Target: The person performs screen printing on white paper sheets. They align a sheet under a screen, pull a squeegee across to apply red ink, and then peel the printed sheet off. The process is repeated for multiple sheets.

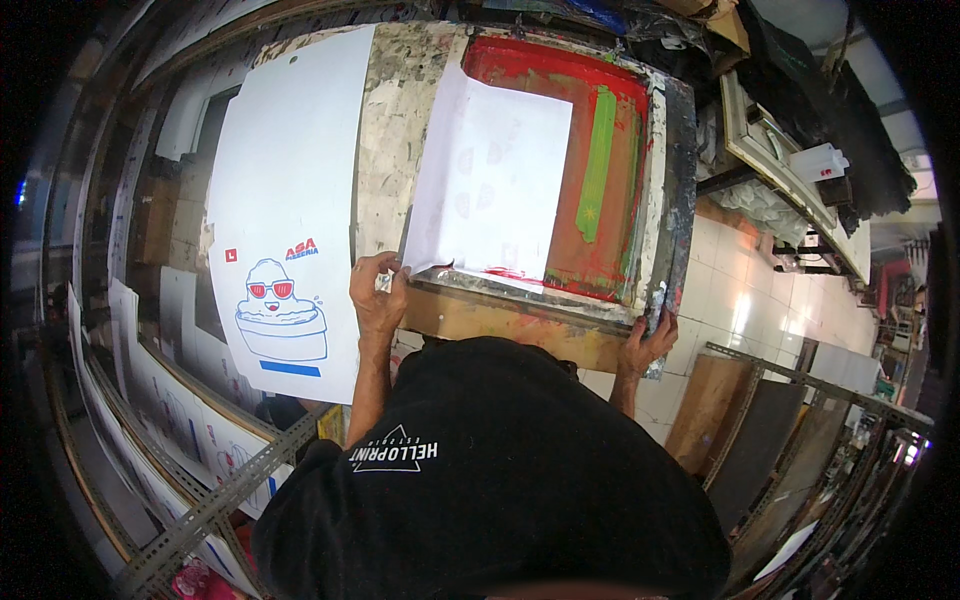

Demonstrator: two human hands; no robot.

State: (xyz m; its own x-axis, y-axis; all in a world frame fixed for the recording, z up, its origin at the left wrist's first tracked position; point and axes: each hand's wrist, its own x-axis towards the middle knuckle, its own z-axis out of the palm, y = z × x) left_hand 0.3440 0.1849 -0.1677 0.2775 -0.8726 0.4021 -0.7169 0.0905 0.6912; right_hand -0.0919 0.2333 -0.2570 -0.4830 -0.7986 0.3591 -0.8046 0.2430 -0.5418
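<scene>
Both hands work the near edge of the tilted screen-printing frame (665, 210): the right hand (647, 340) clasps its near right corner, while the left hand (378, 295) pinches the lower left corner of the white sheet (495, 185), whose long axis runs away from the person across the red mesh.

The person wears a black short-sleeved shirt (500, 490) with a small white printed emblem (393, 455), forearms bare.
</scene>
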